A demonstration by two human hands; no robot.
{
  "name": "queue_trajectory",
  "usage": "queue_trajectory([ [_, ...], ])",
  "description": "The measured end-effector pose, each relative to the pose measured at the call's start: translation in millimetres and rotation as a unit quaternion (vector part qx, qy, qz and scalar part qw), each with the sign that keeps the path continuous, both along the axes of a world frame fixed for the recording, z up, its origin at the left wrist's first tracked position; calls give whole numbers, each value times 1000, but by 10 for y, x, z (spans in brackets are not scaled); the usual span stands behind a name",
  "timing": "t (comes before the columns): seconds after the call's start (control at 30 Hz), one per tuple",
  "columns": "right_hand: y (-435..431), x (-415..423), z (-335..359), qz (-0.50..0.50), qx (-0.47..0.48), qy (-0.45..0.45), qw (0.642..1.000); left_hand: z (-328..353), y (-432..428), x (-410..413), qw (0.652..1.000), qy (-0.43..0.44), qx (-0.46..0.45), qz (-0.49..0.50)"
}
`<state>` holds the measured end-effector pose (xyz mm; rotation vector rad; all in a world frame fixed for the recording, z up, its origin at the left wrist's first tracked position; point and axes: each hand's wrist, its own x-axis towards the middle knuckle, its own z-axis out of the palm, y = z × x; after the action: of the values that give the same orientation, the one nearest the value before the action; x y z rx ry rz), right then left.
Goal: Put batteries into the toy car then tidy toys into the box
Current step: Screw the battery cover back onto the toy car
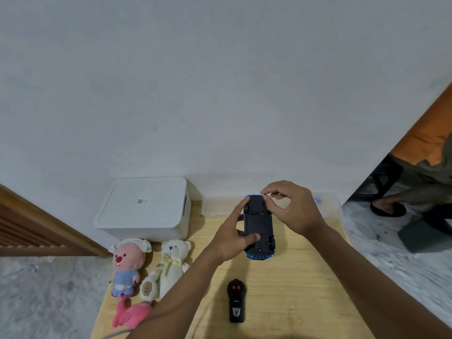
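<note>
Left hand clamps the car from its side, thumb pressed on the dark underside and fingers curled round the far flank, holding it belly-up just above the table. Right hand comes in narrow at the car's far end, thumb and forefinger pinched together at the edge by a front wheel, the other fingers loosely curled. Whether that pinch has a cover, a catch or only the rim I cannot tell. From where I stand, the risk is that small pinch slipping, or a freed cover dropping off the table's far edge. A hard pull could also twist the car out of the 1-handed hold. Nearer the person lies a black remote. To the left lie 3 soft toys: a doll, a bear and a pink plush. Behind them the white box sits lidded, so nothing can go in yet.
</note>
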<state>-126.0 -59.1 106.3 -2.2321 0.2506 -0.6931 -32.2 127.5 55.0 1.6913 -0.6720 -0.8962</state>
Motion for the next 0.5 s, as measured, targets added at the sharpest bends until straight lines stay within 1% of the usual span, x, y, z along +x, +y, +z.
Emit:
queue_trajectory([
  [0.07, 5, -3, -13, -6, 10, -2, 1000, 6, 4, 11, 1000, 1, 4, 2],
  [0.17, -8, 16, -18, -10, 62, 7, 998, 4, 12, 23, 1000, 2, 6, 4],
  [0.23, -17, 33, -11, -12, 80, 8, 997, 6, 16, 31, 1000, 2, 8, 4],
  [0.43, -9, 37, -32, 4, 66, 7, 998, -10, 39, 21, 1000, 3, 17, 3],
  [0.5, 0, 13, -63, 8, 40, 12, 999, -16, 48, 23, 1000, 5, 17, 5],
])
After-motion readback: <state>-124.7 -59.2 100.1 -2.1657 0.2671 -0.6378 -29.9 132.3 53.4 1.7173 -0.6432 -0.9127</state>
